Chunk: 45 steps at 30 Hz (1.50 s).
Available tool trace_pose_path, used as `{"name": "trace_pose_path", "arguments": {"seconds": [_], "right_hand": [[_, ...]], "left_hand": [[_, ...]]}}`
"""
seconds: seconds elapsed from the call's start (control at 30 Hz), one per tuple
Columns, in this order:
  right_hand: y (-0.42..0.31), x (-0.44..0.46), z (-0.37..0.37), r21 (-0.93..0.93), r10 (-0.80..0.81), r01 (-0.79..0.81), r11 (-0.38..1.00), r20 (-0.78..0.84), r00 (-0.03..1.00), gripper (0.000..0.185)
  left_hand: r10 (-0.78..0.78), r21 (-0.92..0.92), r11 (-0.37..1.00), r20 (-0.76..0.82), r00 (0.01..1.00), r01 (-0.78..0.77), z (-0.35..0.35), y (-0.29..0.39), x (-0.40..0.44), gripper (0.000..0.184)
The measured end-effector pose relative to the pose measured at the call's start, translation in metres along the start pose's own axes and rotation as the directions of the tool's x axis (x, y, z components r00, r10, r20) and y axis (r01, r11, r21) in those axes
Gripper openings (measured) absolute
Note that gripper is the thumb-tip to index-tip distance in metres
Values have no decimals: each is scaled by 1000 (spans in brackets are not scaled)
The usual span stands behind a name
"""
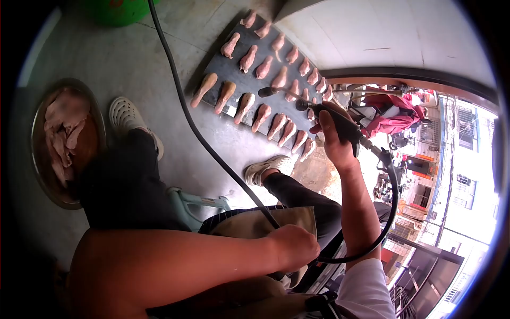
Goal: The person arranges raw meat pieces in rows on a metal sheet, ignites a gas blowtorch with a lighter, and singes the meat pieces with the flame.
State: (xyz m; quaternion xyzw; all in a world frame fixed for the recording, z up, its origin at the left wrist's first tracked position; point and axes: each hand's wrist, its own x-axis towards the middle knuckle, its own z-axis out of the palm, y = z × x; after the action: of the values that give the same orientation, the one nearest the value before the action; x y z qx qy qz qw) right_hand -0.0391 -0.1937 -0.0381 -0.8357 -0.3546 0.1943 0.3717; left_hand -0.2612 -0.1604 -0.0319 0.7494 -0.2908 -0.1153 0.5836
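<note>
My right hand is wrapped round the handle of a black and metal blowtorch. The torch's nozzle end hangs over rows of pinkish meat legs on a dark flat board; no flame can be made out. Two legs at the near left corner, one of them this leg, look browner than most. My left hand is closed round a black hose above my lap. From that hand the hose curves back up to the torch.
At the left, a round metal basin holds raw meat pieces. A pale green stool is near my legs. My shoes flank the floor before the board. A green container stands at the top; a street shows at the right.
</note>
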Motion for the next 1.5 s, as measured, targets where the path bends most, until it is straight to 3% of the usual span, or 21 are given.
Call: {"name": "trace_pose_path", "arguments": {"seconds": [0.1, 0.27, 0.57, 0.77, 0.87, 0.9, 0.97, 1.07, 1.23, 1.43, 1.5], "right_hand": [[-5, -15, 7, -77, -11, 11, 997, -10, 1000, 39], [0, -30, 17, -37, -47, 45, 998, -55, 997, 35], [0, -61, 18, -188, -47, 31, 982, -83, 995, 36], [4, -86, 25, -271, -49, 14, 962, -122, 991, 32], [8, -95, 28, -289, -28, -1, 957, -96, 995, 35], [10, -97, 29, -296, -11, -15, 955, -85, 996, 36], [19, -100, 27, -350, -105, 89, 933, -29, 994, 35], [35, -103, 27, -368, -221, 207, 906, 6, 975, 36], [36, -104, 30, -305, -119, 110, 946, -8, 993, 34], [43, -108, 25, -347, -221, 202, 916, -14, 975, 34], [39, -105, 19, -375, -316, 305, 875, 34, 948, 36]], "left_hand": [[60, 71, 995, 80, 995, -66, -1, 2, -2, 16], [108, 98, 987, 167, 980, -126, 0, 1, -3, 16], [86, 103, 988, 259, 962, -117, 2, -6, -9, 17], [93, 98, 988, 271, 958, -123, 24, -8, 0, 17], [214, 88, 970, 147, 966, -228, 31, -17, 1, 13], [198, 92, 971, 205, 959, -220, 31, -17, 3, 14], [160, 112, 972, 319, 934, -205, 28, -18, 9, 17], [121, 163, 969, 349, 929, -187, 20, -16, 11, 17], [139, 214, 954, 299, 944, -209, 19, -23, 12, 19], [107, 226, 956, 321, 941, -186, 23, -30, 19, 18], [94, 227, 958, 339, 936, -178, 21, -31, 22, 18]]}}
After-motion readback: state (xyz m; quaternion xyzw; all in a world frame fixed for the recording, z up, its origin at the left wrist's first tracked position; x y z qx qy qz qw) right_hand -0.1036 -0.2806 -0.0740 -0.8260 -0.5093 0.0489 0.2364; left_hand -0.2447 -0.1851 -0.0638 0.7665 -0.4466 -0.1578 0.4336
